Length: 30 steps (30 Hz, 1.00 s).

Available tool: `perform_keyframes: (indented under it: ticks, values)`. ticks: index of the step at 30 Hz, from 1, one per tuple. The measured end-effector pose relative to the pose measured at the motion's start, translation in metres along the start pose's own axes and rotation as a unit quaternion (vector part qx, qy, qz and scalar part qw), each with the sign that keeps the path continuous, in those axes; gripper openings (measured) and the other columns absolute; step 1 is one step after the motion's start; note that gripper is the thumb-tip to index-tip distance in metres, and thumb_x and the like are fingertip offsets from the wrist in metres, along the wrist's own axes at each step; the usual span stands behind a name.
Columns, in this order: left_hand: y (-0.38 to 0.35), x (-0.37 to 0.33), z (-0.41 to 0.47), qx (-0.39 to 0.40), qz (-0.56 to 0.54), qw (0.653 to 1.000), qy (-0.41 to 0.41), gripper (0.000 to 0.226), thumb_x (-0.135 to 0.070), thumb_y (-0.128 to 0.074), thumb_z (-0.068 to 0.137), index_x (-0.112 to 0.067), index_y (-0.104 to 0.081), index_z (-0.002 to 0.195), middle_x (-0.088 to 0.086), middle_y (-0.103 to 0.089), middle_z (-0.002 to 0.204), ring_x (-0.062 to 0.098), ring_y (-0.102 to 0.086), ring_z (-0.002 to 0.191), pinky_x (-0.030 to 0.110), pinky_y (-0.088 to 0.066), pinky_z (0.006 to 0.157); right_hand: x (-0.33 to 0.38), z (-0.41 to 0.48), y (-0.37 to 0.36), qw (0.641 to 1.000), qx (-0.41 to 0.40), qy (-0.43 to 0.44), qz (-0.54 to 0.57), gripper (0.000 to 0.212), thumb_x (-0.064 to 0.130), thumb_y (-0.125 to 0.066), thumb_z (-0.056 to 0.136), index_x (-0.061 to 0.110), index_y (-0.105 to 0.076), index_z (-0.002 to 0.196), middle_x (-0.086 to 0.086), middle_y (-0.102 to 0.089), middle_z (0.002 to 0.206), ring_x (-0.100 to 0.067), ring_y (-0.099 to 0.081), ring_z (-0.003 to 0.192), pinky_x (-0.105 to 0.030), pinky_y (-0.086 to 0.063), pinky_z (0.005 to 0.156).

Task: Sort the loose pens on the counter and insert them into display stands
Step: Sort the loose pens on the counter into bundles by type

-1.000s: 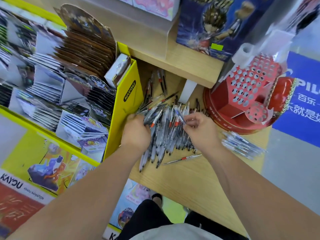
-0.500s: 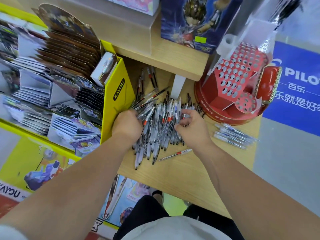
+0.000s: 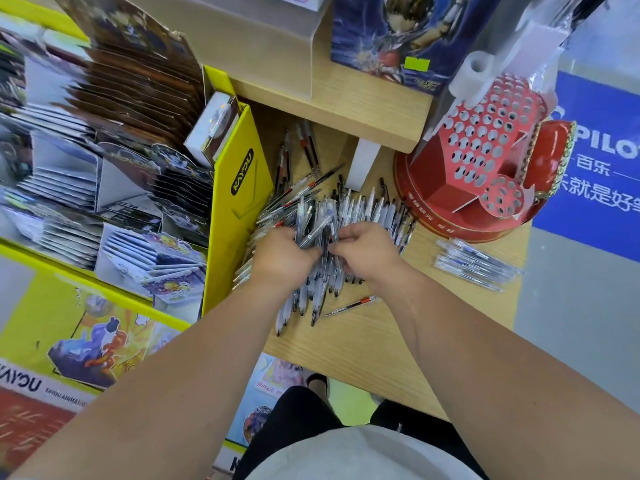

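Pens [image 3: 349, 209] lie near-to-far; left hand [image 3: 280, 258], right hand [image 3: 367, 254] grip some.

Yellow KAYOU card rack [image 3: 242, 188] at left, illustrated blue box [image 3: 381, 39] on a shelf [image 3: 329, 102], PILOT sign [image 3: 595, 188] at right.

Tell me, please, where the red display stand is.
In the head view, the red display stand sits at the counter's right end, beside the pen pile and behind a small row of pens.

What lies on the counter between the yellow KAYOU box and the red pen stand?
In the head view, the pile of loose pens fills that stretch; the left hand and right hand hold pens in it. A white block stands behind.
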<state>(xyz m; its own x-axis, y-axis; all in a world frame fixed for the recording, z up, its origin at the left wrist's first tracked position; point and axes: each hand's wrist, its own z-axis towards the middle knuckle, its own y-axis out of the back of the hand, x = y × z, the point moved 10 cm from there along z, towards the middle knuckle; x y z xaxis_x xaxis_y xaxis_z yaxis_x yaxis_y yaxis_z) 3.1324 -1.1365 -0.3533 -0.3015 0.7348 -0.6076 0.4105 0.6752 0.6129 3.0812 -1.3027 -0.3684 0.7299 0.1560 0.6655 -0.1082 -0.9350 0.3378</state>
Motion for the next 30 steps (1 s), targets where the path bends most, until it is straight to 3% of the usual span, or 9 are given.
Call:
perform_keyframes:
  ticks: [4,7,9,13,16,18,21,24,30]
  values:
    - [-0.005,-0.006,0.000,0.006,0.034,0.999,0.001,0.031,-0.034,-0.083,0.078,-0.009,-0.065,0.076,0.008,-0.067,0.068,0.024,-0.065,0.061,0.032,-0.049,0.051,-0.005,-0.007,0.001,0.998,0.024,-0.012,0.051,0.040,0.006,-0.069,0.091,0.004,-0.059,0.130,-0.004,-0.064,0.095,-0.015,-0.058,0.065,-0.028,-0.050,0.058]
    - [-0.003,-0.008,-0.003,0.003,0.033,0.999,0.009,0.036,-0.022,-0.076,0.083,-0.013,-0.048,0.062,0.000,-0.047,0.054,0.019,-0.047,0.048,0.024,-0.026,0.038,-0.006,-0.010,0.007,0.997,0.022,-0.016,0.074,0.040,0.005,-0.067,0.093,0.004,-0.058,0.132,-0.005,-0.064,0.093,-0.014,-0.058,0.066,-0.025,-0.051,0.058]
    - [-0.001,-0.003,-0.005,-0.002,0.016,1.000,0.017,0.040,-0.016,-0.071,0.083,-0.014,-0.038,0.061,-0.001,-0.034,0.054,0.018,-0.034,0.047,0.024,-0.019,0.038,-0.006,-0.011,0.011,0.997,0.020,-0.014,0.077,0.040,0.004,-0.067,0.091,0.003,-0.058,0.130,-0.008,-0.065,0.088,-0.014,-0.056,0.060,-0.024,-0.051,0.055]
    - [0.002,0.015,-0.007,0.003,-0.068,0.996,0.048,0.019,-0.018,-0.070,0.081,0.000,-0.065,0.080,0.006,-0.051,0.059,0.018,-0.042,0.047,0.023,-0.033,0.045,-0.004,-0.012,0.015,0.999,0.014,-0.004,0.044,0.034,0.005,-0.069,0.087,0.005,-0.063,0.121,-0.009,-0.067,0.088,-0.016,-0.058,0.060,-0.031,-0.054,0.060]
    - [0.003,0.025,-0.012,0.009,-0.154,0.986,0.067,0.027,-0.021,-0.067,0.084,0.005,-0.063,0.087,0.010,-0.053,0.065,0.019,-0.042,0.054,0.028,-0.032,0.051,0.001,-0.010,0.018,1.000,0.003,0.003,0.021,0.017,0.008,-0.069,0.083,0.007,-0.067,0.100,-0.008,-0.061,0.068,-0.020,-0.055,0.057,-0.038,-0.052,0.060]
    - [0.004,0.027,-0.018,0.037,-0.199,0.977,0.072,0.021,-0.024,-0.064,0.089,-0.003,-0.063,0.086,0.008,-0.050,0.064,0.019,-0.041,0.057,0.030,-0.031,0.054,0.007,-0.010,0.016,1.000,0.007,0.013,0.015,0.010,0.009,-0.071,0.083,0.010,-0.066,0.092,-0.008,-0.061,0.068,-0.021,-0.056,0.059,-0.038,-0.050,0.060]
    - [0.000,0.023,-0.033,0.111,-0.226,0.966,0.065,0.014,-0.020,-0.060,0.098,-0.015,-0.063,0.085,-0.006,-0.046,0.052,0.013,-0.037,0.049,0.027,-0.029,0.050,0.015,-0.016,0.006,0.999,0.036,0.026,0.031,0.018,0.011,-0.074,0.086,0.011,-0.065,0.102,-0.007,-0.068,0.082,-0.018,-0.060,0.065,-0.036,-0.055,0.064]
    - [-0.006,0.017,-0.050,0.164,-0.234,0.957,0.050,0.018,-0.017,-0.058,0.101,-0.018,-0.061,0.083,-0.006,-0.046,0.052,0.010,-0.036,0.047,0.023,-0.029,0.046,0.009,-0.032,0.001,0.996,0.070,0.021,0.060,0.031,0.013,-0.073,0.090,0.012,-0.063,0.119,-0.007,-0.069,0.100,-0.014,-0.063,0.072,-0.026,-0.057,0.064]
    - [-0.041,0.017,-0.076,0.182,-0.227,0.954,0.073,0.020,-0.021,-0.060,0.100,-0.014,-0.063,0.081,0.004,-0.048,0.059,0.011,-0.036,0.044,0.024,-0.028,0.044,-0.036,-0.051,0.037,0.998,0.057,0.005,0.026,0.016,0.011,-0.073,0.090,0.016,-0.069,0.105,-0.003,-0.069,0.089,-0.015,-0.063,0.071,-0.025,-0.054,0.062]
